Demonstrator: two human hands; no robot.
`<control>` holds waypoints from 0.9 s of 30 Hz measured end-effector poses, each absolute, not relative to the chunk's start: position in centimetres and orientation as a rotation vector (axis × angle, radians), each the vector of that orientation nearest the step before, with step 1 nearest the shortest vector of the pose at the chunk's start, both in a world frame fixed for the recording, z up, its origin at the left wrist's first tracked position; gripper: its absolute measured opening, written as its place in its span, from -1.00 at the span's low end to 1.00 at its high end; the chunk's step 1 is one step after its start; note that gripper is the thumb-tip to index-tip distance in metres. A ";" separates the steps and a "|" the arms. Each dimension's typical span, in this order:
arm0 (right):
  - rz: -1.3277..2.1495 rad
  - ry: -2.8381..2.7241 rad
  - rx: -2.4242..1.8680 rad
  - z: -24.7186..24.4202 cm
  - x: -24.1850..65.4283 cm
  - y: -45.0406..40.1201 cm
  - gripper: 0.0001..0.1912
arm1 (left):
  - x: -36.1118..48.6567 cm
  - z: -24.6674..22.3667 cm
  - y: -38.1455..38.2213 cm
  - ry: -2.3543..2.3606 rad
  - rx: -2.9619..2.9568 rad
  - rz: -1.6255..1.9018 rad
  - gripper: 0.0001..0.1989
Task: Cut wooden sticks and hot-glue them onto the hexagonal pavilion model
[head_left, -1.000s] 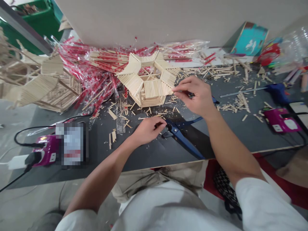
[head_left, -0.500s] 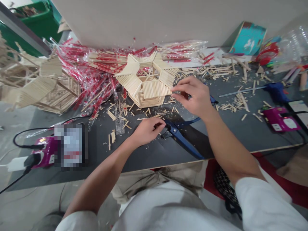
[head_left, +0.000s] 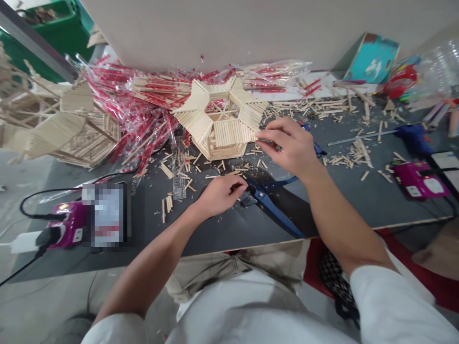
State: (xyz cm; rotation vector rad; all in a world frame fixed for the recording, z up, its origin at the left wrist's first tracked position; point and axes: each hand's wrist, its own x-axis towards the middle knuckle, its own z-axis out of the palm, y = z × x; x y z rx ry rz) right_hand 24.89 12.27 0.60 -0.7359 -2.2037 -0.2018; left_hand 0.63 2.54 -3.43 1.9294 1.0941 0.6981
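My right hand (head_left: 287, 148) pinches a short pale wooden stick (head_left: 267, 142) at its fingertips, right by the edge of a hexagonal popsicle-stick pavilion model (head_left: 229, 134). The model has flared, star-like roof panels. My left hand (head_left: 220, 196) lies lower on the dark table (head_left: 373, 196), its fingers curled against the black jaws of blue-handled cutters (head_left: 272, 205). Whether those fingers hold anything is hidden. Loose stick offcuts (head_left: 222, 177) lie around both hands.
Bags of red-banded sticks (head_left: 143, 129) pile behind the model. A larger stick structure (head_left: 53, 126) stands at the left. A clear ruler (head_left: 178, 174), a blue glue gun (head_left: 414, 138) and magenta power strips (head_left: 419, 180) sit on the table. A wall (head_left: 229, 33) rises behind.
My right hand sits slightly lower beside the model's roof edge, with its fingers drawn closer together. My left hand and the cutters have barely shifted.
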 end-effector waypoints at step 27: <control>-0.429 -2.096 -0.734 -0.2 24.3 12.5 -0.80 | 0.8 -3.4 2.4 1.127 1.957 0.676 -0.81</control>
